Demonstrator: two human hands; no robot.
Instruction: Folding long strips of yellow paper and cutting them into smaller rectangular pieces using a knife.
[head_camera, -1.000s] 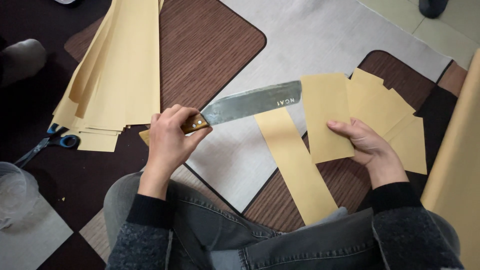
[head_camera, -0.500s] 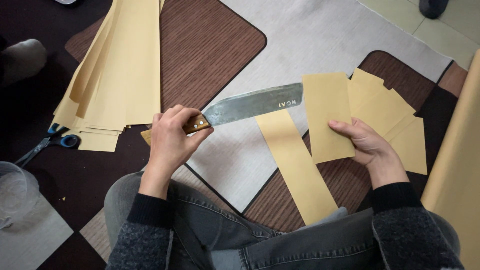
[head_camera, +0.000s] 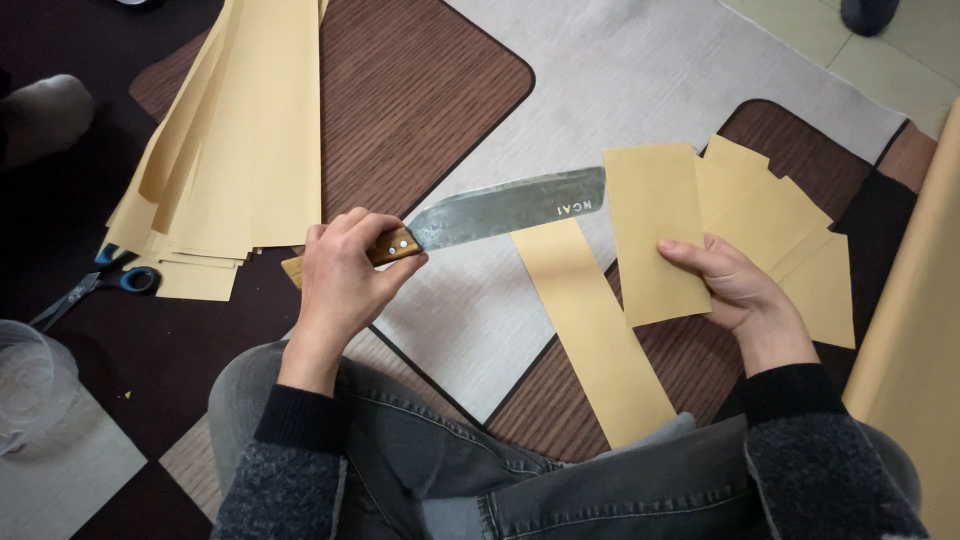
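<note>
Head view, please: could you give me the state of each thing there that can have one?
Left hand: closed on the knife handle.
Knife: held flat above the strip.
Right hand: holding a cut paper piece.
Long paper strip: lying flat.
Paper stack: fanned.
Scissors: lying unused.

I see the broad steel knife with wooden handle held level, its tip touching the upright rectangular tan paper piece.

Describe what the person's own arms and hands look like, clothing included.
Both hands, left hand and right hand, are bare: no gloves, rings or watch visible. Each arm wears a speckled grey knit sleeve, left sleeve and right sleeve, ending in a plain dark ribbed cuff at the wrist.
</note>
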